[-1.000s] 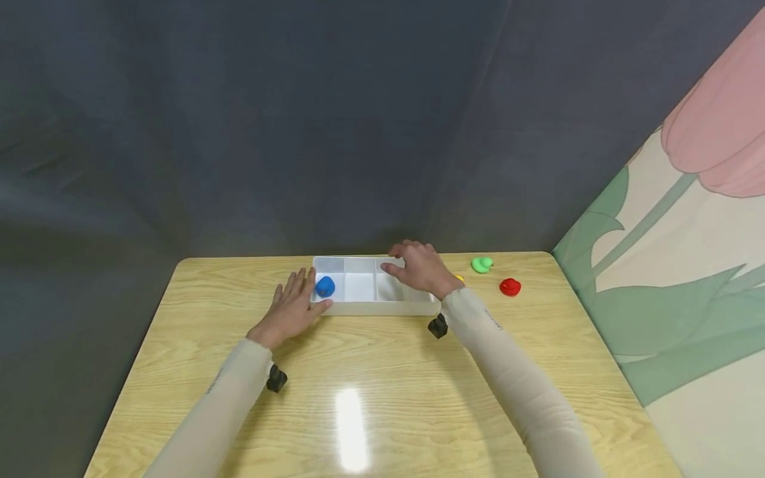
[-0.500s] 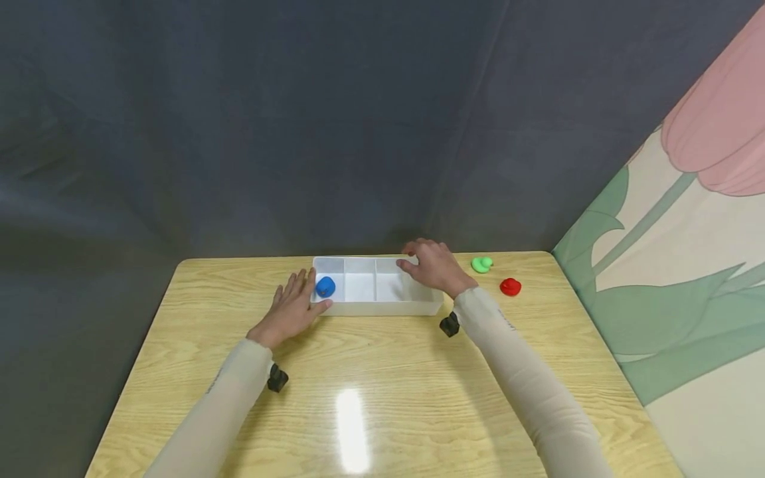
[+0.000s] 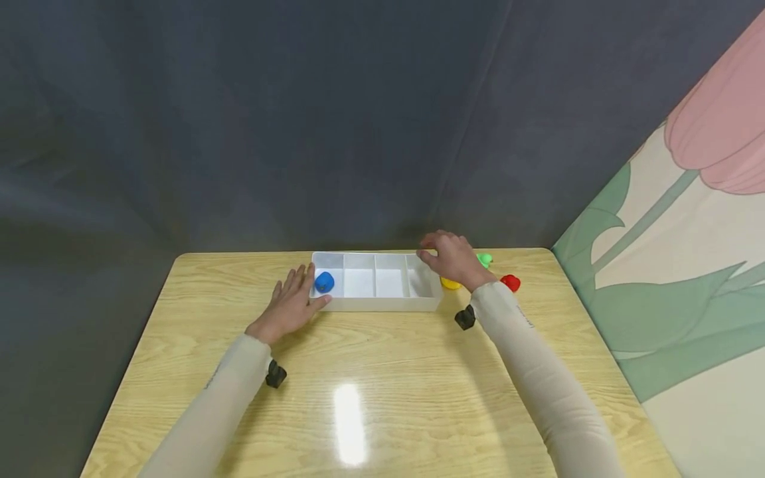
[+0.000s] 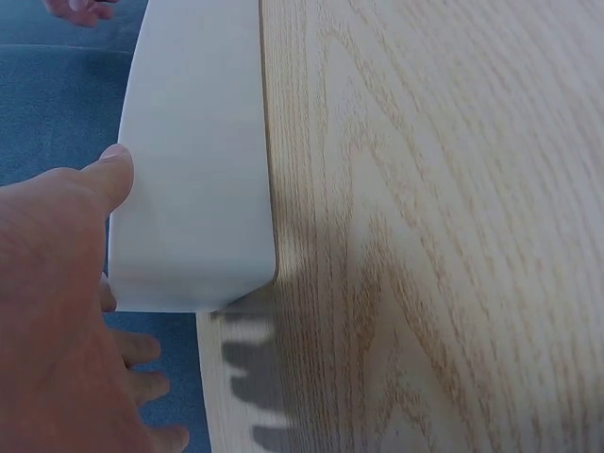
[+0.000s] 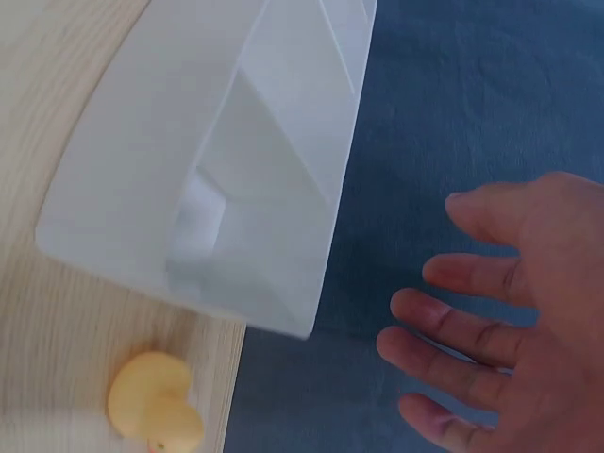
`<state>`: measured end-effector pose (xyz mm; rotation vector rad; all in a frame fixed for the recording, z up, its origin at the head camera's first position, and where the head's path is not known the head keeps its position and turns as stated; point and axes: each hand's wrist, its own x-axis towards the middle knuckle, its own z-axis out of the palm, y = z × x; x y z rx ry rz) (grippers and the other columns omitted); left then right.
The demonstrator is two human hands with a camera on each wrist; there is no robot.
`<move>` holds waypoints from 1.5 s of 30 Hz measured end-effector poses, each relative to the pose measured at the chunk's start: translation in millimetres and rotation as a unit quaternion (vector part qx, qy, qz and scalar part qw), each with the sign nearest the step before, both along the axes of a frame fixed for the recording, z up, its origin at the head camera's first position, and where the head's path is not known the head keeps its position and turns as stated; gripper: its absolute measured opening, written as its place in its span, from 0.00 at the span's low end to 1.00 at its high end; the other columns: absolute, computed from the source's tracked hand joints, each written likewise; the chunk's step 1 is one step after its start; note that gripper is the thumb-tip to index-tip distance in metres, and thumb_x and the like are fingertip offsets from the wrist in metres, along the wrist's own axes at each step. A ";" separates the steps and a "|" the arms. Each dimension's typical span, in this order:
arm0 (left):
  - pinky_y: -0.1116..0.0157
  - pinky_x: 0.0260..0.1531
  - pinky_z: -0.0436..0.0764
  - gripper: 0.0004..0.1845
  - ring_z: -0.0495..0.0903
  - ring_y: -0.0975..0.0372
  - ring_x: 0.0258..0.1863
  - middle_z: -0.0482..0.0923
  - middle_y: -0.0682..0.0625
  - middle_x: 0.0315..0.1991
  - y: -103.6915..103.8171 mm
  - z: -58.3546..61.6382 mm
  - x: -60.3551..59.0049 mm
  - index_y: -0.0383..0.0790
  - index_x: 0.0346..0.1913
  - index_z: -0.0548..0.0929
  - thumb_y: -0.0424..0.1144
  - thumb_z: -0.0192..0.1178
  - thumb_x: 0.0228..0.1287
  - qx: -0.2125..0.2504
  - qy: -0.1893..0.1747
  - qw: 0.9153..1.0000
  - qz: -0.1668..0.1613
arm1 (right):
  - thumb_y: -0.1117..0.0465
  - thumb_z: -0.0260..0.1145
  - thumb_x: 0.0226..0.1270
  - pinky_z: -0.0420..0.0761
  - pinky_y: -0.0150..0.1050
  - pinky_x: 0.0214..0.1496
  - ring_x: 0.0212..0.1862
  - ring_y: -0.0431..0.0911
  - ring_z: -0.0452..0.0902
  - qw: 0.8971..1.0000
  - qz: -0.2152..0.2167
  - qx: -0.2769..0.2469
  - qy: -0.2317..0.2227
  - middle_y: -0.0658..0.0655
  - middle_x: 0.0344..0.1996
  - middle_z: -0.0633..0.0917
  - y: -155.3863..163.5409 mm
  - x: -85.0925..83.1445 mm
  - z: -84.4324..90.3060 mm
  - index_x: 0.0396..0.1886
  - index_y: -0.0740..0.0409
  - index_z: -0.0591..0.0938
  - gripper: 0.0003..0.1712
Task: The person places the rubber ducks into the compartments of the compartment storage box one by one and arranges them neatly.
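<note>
Right grip (image 3: 454, 258) hangs loose with nothing held, near the right end of the white tray (image 3: 382, 305), its fingers spread a little and apart from the tray in the right wrist view; left grip (image 3: 287, 309) is likewise released, its fingers relaxed along the tray's left end and its thumb at the near rim. The tray lies on the wooden surface (image 3: 388, 372), near the far edge; a blue toy (image 3: 325, 282) sits in the leftmost of its four compartments. A yellow duck (image 5: 156, 401) stands on the surface just beside the tray's right end; a green duck (image 3: 485, 259) and a red duck (image 3: 510, 283) lie farther right. The tray looks light and stiff, with smooth walls that may slide if bumped, so its two short ends seem the best hold; the yellow duck is probably light, perhaps slightly soft and slick, and suits a gentle pinch around its rounded body.
</note>
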<state>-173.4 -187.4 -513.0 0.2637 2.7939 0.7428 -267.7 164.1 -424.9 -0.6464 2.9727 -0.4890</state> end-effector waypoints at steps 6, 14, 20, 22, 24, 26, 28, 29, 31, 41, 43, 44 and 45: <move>0.37 0.76 0.35 0.48 0.30 0.43 0.81 0.29 0.39 0.81 -0.1 0.6 1.4 0.47 0.79 0.29 0.68 0.38 0.73 0.009 -0.002 1.000 0.002 | 0.51 0.60 0.73 0.67 0.62 0.69 0.60 0.57 0.78 1.000 -0.019 -0.004 -0.017 0.58 0.56 0.84 14.9 -1.6 4.2 0.58 0.58 0.81 0.21; 0.36 0.76 0.35 0.48 0.31 0.42 0.81 0.29 0.38 0.81 0.9 3.1 1.4 0.46 0.79 0.29 0.67 0.39 0.73 0.014 -0.003 1.000 0.001 | 0.54 0.61 0.72 0.71 0.60 0.66 0.58 0.58 0.80 0.999 -0.029 -0.010 -0.012 0.62 0.57 0.83 34.1 -2.2 5.3 0.58 0.60 0.80 0.21; 0.36 0.76 0.36 0.48 0.31 0.42 0.81 0.29 0.39 0.81 0.8 2.7 1.7 0.46 0.80 0.30 0.68 0.39 0.73 0.018 -0.002 1.000 0.000 | 0.55 0.62 0.72 0.76 0.59 0.62 0.57 0.59 0.80 0.999 -0.036 0.001 -0.022 0.63 0.56 0.83 46.7 -3.9 -1.4 0.56 0.60 0.82 0.19; 0.36 0.76 0.36 0.48 0.31 0.42 0.81 0.30 0.39 0.81 0.7 2.8 1.4 0.46 0.80 0.30 0.69 0.38 0.73 0.016 0.000 1.000 -0.002 | 0.56 0.62 0.72 0.76 0.60 0.61 0.56 0.60 0.80 0.999 -0.035 0.008 -0.022 0.63 0.56 0.83 49.7 -4.2 -5.7 0.56 0.61 0.82 0.19; 0.37 0.76 0.36 0.48 0.31 0.42 0.81 0.30 0.39 0.81 0.6 2.5 1.4 0.46 0.80 0.29 0.69 0.38 0.72 0.015 0.000 1.000 -0.002 | 0.57 0.63 0.71 0.76 0.60 0.61 0.55 0.60 0.80 0.999 -0.035 0.010 -0.026 0.64 0.56 0.84 52.1 -4.2 -10.6 0.56 0.62 0.82 0.19; 0.37 0.76 0.36 0.48 0.31 0.42 0.81 0.30 0.39 0.81 0.5 2.9 2.1 0.46 0.80 0.30 0.68 0.39 0.73 0.018 0.001 1.000 -0.002 | 0.58 0.63 0.70 0.77 0.60 0.60 0.55 0.60 0.80 0.999 -0.033 0.016 -0.026 0.64 0.55 0.84 54.1 -5.1 -16.6 0.56 0.63 0.82 0.19; 0.37 0.77 0.35 0.47 0.31 0.43 0.81 0.30 0.39 0.82 0.4 3.2 3.0 0.47 0.80 0.29 0.67 0.39 0.74 0.022 -0.001 1.000 -0.001 | 0.58 0.64 0.69 0.78 0.58 0.60 0.54 0.60 0.80 0.999 -0.036 0.027 -0.025 0.64 0.54 0.84 55.8 -6.5 -23.0 0.56 0.62 0.83 0.19; 0.38 0.77 0.35 0.47 0.31 0.43 0.81 0.30 0.40 0.82 0.6 3.6 3.6 0.47 0.80 0.29 0.66 0.39 0.74 0.025 -0.003 1.000 0.000 | 0.58 0.65 0.69 0.79 0.57 0.59 0.54 0.60 0.80 0.998 -0.038 0.032 -0.026 0.64 0.54 0.85 56.7 -7.3 -26.1 0.56 0.63 0.83 0.19; 0.39 0.77 0.35 0.47 0.30 0.44 0.81 0.30 0.41 0.82 1.0 4.5 4.4 0.48 0.79 0.29 0.66 0.40 0.74 0.028 -0.006 1.000 0.001 | 0.59 0.65 0.68 0.78 0.58 0.60 0.55 0.60 0.80 0.998 -0.041 0.045 -0.028 0.64 0.54 0.84 58.4 -8.8 -32.0 0.55 0.63 0.83 0.19; 0.38 0.77 0.36 0.47 0.32 0.43 0.81 0.31 0.39 0.81 1.3 3.4 2.7 0.46 0.80 0.30 0.66 0.39 0.74 0.023 -0.003 1.000 0.002 | 0.60 0.64 0.68 0.77 0.60 0.62 0.58 0.61 0.79 0.994 -0.056 0.072 -0.064 0.65 0.56 0.84 66.2 -9.9 -49.9 0.57 0.62 0.82 0.20; 0.38 0.77 0.37 0.47 0.32 0.43 0.81 0.31 0.39 0.81 1.2 3.0 2.5 0.46 0.80 0.30 0.66 0.40 0.74 0.022 -0.003 1.000 0.001 | 0.60 0.64 0.68 0.77 0.59 0.62 0.58 0.61 0.79 0.993 -0.057 0.074 -0.071 0.66 0.56 0.84 66.2 -9.8 -52.0 0.56 0.62 0.82 0.19; 0.38 0.77 0.37 0.47 0.32 0.42 0.81 0.31 0.38 0.81 1.0 2.7 2.3 0.46 0.80 0.30 0.66 0.40 0.74 0.022 -0.003 1.000 0.001 | 0.61 0.64 0.68 0.77 0.59 0.62 0.59 0.62 0.78 0.993 -0.057 0.074 -0.074 0.66 0.57 0.83 65.8 -9.7 -52.8 0.56 0.62 0.82 0.19; 0.38 0.77 0.37 0.47 0.32 0.43 0.81 0.31 0.38 0.81 0.9 2.8 2.3 0.46 0.80 0.30 0.66 0.40 0.74 0.021 -0.004 1.000 0.002 | 0.61 0.64 0.68 0.78 0.59 0.62 0.59 0.62 0.78 0.993 -0.058 0.074 -0.078 0.66 0.57 0.83 65.6 -9.8 -53.9 0.56 0.62 0.82 0.19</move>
